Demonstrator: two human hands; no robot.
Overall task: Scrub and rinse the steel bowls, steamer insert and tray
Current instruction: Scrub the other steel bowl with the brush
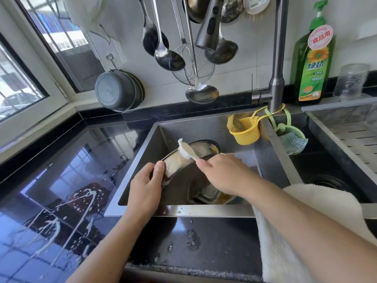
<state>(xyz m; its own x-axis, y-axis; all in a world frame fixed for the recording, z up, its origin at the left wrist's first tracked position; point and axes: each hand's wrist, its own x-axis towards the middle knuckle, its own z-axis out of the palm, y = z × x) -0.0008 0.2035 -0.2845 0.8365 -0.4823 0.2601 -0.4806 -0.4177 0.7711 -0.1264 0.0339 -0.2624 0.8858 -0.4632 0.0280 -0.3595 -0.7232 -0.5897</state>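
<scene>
Steel bowl (183, 160) tilted in left hand (145, 184) fingers' grip; right hand (222, 172) fingers curled round white brush (186, 152)

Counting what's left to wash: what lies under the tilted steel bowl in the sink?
Under the steel bowl, another steel dish lies on the sink floor; the right hand covers part of it.

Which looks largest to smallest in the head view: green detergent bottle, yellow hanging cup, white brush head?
1. Green detergent bottle
2. Yellow hanging cup
3. White brush head
Apparent size only; the bottle stands farthest back, so its lead is safe.
</scene>
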